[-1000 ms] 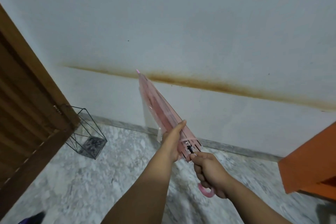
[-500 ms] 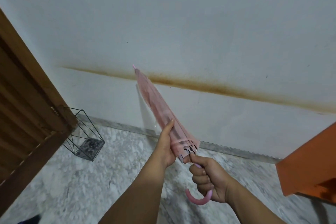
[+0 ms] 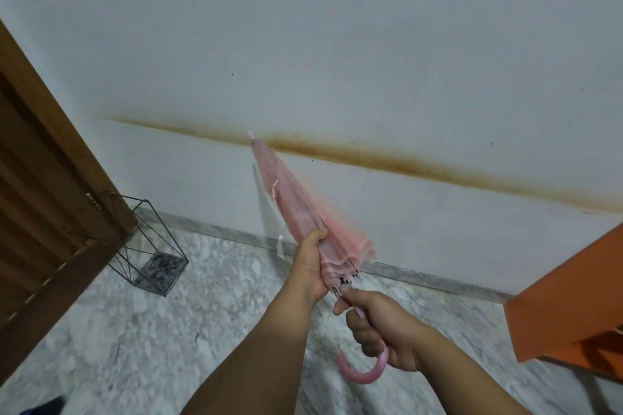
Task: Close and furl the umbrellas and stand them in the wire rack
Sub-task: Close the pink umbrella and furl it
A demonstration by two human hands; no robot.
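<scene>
1. We hold the pink umbrella (image 3: pixel 303 212) tip-up and tilted. The left hand (image 3: pixel 312 264) has its fingers wrapped round the lower canopy. The right hand (image 3: pixel 381 330) has its fingers curled tight on the shaft above the hooked handle (image 3: pixel 365 369).
2. Risk: the canopy hem (image 3: pixel 357 251) flares loose just beyond the left fingers. If the grip slackens, we judge the folds would spring out again.
3. Risk: the rib tips sit between the two hands, close to the right thumb. A twist could pinch skin.
4. Risk: the wire rack (image 3: pixel 148 246) stands on the floor well to the left of the left fingers. A loose hem may snag its wires on entry.
5. Hidden: most left fingers lie behind the canopy. We see no closing strap for certain. The rack's far side is cut by the wooden door (image 3: pixel 43 205). Other umbrellas: none in view.
</scene>
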